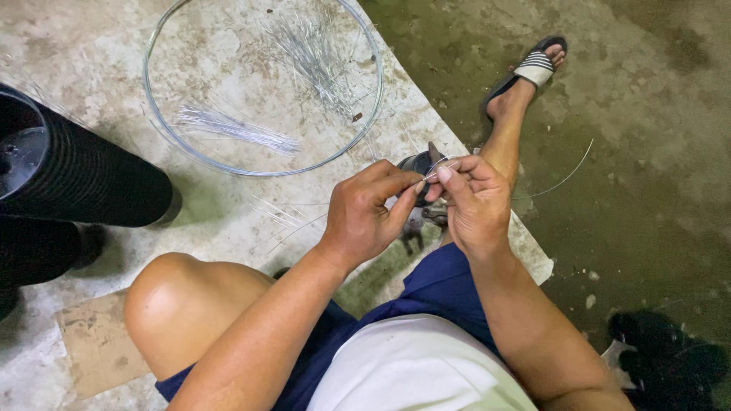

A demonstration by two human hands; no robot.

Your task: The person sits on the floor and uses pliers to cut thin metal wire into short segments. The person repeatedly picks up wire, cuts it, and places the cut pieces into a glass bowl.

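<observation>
Concrete floor [228, 221] carries a wire hoop [263, 171] ringing cut wire strands [316, 53], near both hands, left hand [364, 213] and right hand [474, 202], pinching a thin wire [560, 181].

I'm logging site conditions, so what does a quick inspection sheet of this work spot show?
Surface: stained concrete slab, raised edge beside a darker floor.
Job's things: thin wire pinched at both hands; dark tool behind them.
Clutter: wire hoop, cut wire bundles, black ribbed tubes, cardboard.
Grippers: left hand and right hand closed on the wire.
Cables: nothing seen.
Surroundings: sandalled foot on the floor.
</observation>
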